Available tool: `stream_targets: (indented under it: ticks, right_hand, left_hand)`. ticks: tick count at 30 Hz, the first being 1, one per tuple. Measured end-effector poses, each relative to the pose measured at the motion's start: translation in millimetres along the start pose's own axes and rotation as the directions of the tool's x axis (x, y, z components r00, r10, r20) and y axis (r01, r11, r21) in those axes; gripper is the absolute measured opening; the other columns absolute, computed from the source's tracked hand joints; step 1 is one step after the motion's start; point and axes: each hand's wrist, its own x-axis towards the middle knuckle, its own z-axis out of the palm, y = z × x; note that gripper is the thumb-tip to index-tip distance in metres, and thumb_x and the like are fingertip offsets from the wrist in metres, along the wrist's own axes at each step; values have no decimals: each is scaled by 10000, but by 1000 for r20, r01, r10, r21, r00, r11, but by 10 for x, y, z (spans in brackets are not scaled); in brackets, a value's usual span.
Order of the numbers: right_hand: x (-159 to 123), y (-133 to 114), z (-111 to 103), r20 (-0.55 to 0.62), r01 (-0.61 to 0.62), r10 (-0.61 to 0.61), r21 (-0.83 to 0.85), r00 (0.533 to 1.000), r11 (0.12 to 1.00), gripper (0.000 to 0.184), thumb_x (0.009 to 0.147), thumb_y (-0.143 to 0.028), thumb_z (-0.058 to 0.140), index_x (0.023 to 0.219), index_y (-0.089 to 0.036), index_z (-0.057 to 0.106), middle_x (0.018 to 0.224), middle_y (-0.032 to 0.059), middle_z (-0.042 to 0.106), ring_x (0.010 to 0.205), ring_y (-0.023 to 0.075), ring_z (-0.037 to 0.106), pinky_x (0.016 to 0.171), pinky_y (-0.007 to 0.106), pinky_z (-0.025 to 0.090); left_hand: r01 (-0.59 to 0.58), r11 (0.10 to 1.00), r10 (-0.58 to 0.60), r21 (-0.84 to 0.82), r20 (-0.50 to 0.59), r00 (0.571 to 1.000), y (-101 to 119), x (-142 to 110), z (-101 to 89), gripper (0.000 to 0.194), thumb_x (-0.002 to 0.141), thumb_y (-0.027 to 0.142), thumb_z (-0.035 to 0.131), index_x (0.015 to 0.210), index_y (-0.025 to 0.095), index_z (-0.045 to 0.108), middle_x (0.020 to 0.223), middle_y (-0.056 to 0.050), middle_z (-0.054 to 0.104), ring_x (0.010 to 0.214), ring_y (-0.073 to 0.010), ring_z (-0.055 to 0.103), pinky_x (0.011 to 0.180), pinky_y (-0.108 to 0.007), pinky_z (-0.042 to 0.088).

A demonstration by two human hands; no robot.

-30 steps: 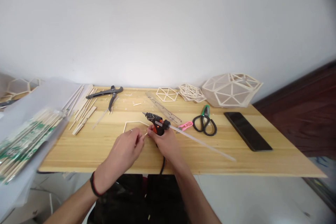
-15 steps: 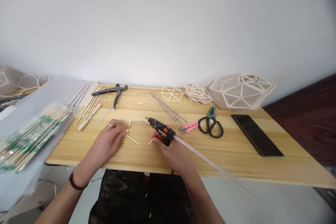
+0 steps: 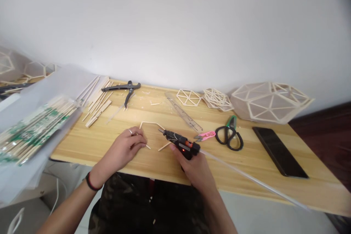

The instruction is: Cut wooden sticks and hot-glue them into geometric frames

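Note:
An open frame of thin wooden sticks (image 3: pixel 149 122) lies on the table in front of me, shaped like part of a hexagon. My left hand (image 3: pixel 126 151), a ring on one finger, has its bent fingers closed on the lower left stick of this frame, covering most of it. Gripped in my right hand (image 3: pixel 197 172) is a black hot glue gun (image 3: pixel 179 142) with a small red light and a long clear glue stick (image 3: pixel 255 181) out of its back. Its nozzle is close to the frame's upper right stick. A short stick piece (image 3: pixel 163 147) shows beneath the gun.
Toward the wall are loose sticks (image 3: pixel 100 104), a dark cutter (image 3: pixel 122 87), a clear ruler (image 3: pixel 183 111), stick hexagons (image 3: pixel 189 98) and a covered stick model (image 3: pixel 267 106). Pink snips (image 3: pixel 205 136), black-handled scissors (image 3: pixel 229 138) and a phone (image 3: pixel 279 151) lie right; packaged sticks (image 3: pixel 35 131) left.
My left hand has slid from the frame's left corner down to its lower left stick. The glue gun has moved right and slightly toward me. The whole view has shifted a little.

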Motion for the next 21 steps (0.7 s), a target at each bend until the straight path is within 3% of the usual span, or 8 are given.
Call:
stream_targets:
  ticks: [6, 12, 21]
  right_hand:
    - [-188, 93, -12, 56, -13, 16, -59, 998, 998, 304, 825, -512, 690, 921, -233, 766, 934, 65, 801, 917, 319, 736, 792, 390, 580]
    - [-206, 41, 21, 111, 15, -1, -122, 994, 992, 269, 842, -475, 680, 908, -225, 754, 912, 65, 794, 877, 295, 726, 768, 367, 561]
    - [-228, 94, 19, 74, 4, 9, -170, 997, 985, 209, 813, -449, 684, 772, -246, 708, 788, 44, 755, 743, 267, 697, 679, 345, 546]
  left_hand:
    - [30, 999, -30, 11, 16, 999, -35, -4, 18, 206, 1010, 184, 498, 932, 200, 689, 1032, -57, 649, 993, -177, 612, 910, -319, 485]
    - [53, 999, -53, 8, 27, 998, -56, 4, 41, 199, 1011, 196, 490, 963, 194, 683, 1037, -69, 655, 1002, -196, 615, 921, -340, 492]
    - [58, 998, -59, 21, 28, 998, -25, 18, 26, 207, 1012, 177, 464, 938, 184, 658, 988, -61, 653, 974, -197, 605, 893, -345, 482]
